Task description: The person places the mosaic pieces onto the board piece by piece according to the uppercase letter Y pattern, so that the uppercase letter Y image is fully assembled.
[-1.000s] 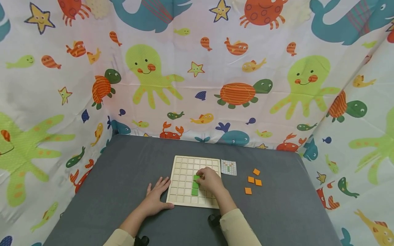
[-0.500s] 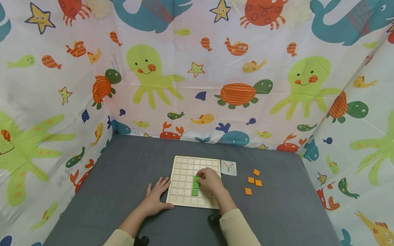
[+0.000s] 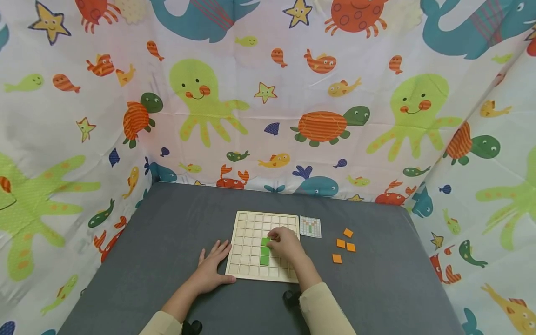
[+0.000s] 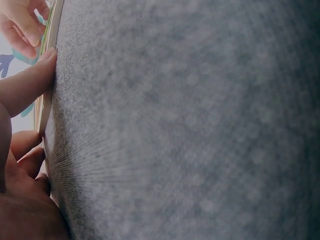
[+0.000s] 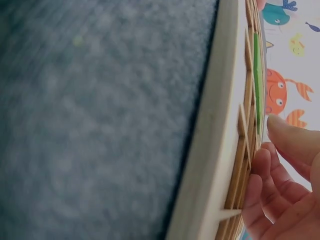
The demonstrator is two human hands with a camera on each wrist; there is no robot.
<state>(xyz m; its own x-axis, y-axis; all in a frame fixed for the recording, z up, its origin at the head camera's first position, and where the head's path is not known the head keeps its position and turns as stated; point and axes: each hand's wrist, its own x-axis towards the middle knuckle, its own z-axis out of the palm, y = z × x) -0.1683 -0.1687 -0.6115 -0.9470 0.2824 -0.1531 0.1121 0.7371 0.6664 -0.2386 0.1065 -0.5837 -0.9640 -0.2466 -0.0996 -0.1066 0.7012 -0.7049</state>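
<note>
A square wooden grid board (image 3: 247,232) lies on the grey table, with green square tiles (image 3: 264,260) in a column of its cells. My left hand (image 3: 211,270) rests at the board's left edge, fingers spread, thumb by the near corner. In the left wrist view, its thumb (image 4: 35,80) touches the board's side. My right hand (image 3: 286,245) is over the board, thumb and fingertips right at the topmost green tile. The right wrist view shows its other fingers (image 5: 257,190) curled low over the grid; I cannot tell whether it pinches a tile.
A small printed pattern card (image 3: 310,227) lies against the board's upper right side. Several orange square tiles (image 3: 341,243) are scattered on the table farther right. A sea-animal curtain (image 3: 259,139) surrounds the table (image 3: 188,214) at the back and sides.
Both hands keep their places at the board, and the tiles have not moved on it. The whole head view has shifted very slightly.
</note>
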